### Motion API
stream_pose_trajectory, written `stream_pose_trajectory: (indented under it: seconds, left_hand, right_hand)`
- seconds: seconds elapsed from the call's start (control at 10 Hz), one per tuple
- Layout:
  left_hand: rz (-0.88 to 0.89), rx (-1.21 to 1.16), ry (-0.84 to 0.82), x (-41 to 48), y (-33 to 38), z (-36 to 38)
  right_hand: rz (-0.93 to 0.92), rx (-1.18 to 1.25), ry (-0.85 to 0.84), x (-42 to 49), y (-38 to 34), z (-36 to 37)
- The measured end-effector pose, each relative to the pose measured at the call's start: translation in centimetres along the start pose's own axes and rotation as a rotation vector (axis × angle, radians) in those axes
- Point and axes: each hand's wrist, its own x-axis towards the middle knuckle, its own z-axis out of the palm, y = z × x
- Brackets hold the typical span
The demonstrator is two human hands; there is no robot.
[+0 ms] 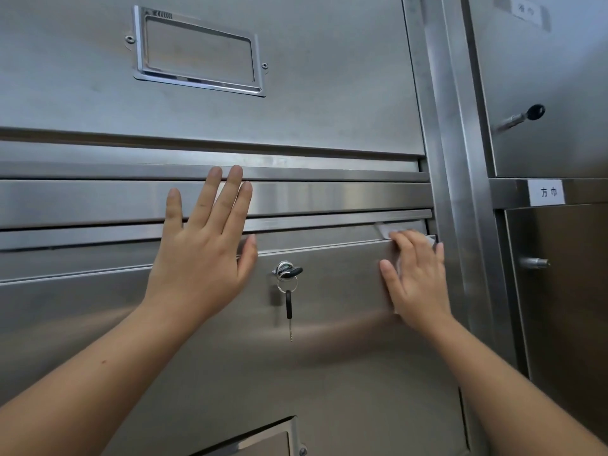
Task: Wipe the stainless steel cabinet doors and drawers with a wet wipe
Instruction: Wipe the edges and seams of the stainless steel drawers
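Two stainless steel drawer fronts fill the view, an upper drawer and a lower drawer. My left hand lies flat with straight fingers across the handle rails between them. My right hand presses a white wet wipe against the top right corner of the lower drawer, near its upper lip. Most of the wipe is hidden under the palm; only a corner and an edge show.
A lock with a key ring and a hanging key sits between my hands. A label frame is on the upper drawer. To the right, past a steel post, stand cabinet doors with a key, a lock and a paper label.
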Motion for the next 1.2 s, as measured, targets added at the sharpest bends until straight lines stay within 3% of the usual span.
stream_pose_trajectory:
  seconds: [0.2, 0.4, 0.8, 1.2]
  left_hand:
    - [-0.004, -0.003, -0.002, 0.0, 0.0, 0.1]
    - [0.004, 0.012, 0.005, 0.0, -0.1, 0.1]
    - [-0.003, 0.005, 0.006, 0.0, 0.0, 0.0]
    - [-0.009, -0.037, -0.001, -0.2, 0.0, -0.4]
  right_hand:
    - [0.081, 0.091, 0.067, -0.1, -2.2, 0.9]
    - [-0.048, 0.026, 0.021, -0.1, -1.3, 0.7]
    - [0.158, 0.051, 0.023, 0.6, 1.4, -0.3]
    - [0.080, 0.058, -0.030, -0.6, -6.6, -0.6]
